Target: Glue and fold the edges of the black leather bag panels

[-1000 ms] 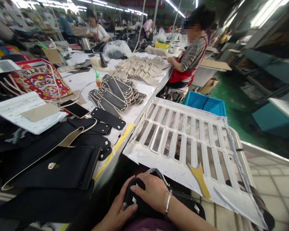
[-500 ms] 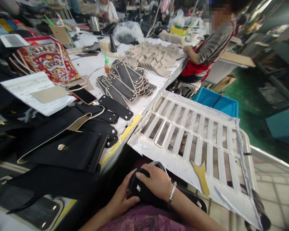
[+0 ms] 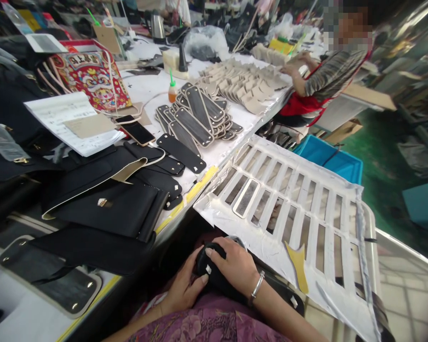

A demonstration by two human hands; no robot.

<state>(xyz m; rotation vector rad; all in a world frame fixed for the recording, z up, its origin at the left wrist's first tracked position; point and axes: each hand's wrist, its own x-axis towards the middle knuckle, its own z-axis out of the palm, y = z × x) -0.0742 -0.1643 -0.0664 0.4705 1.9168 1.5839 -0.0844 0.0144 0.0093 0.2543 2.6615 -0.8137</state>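
Note:
Low in front of me, over my lap, my left hand [image 3: 186,281] and my right hand [image 3: 234,266] grip a black bag panel [image 3: 217,280]. Its near end curves between them, and small white patches show on it; the far end reaches out to the right beneath my right forearm. The left fingers and thumb close around the panel's left side. My right hand wraps over its top, and a silver bracelet is on that wrist. Part of the panel is hidden under my hands.
A white slatted rack [image 3: 271,223] stands to the right, bearing one light-edged panel [image 3: 247,198] and a yellow piece [image 3: 298,267]. On the table at left lie a black bag [image 3: 110,209], a phone [image 3: 137,130] and stacked panels [image 3: 194,124]. A co-worker [image 3: 317,88] sits beyond, near a blue crate [image 3: 330,156].
The view has shifted slightly, so the table and rack appear farther right. Both hands stay on the panel with little change. The co-worker's hands have moved a little.

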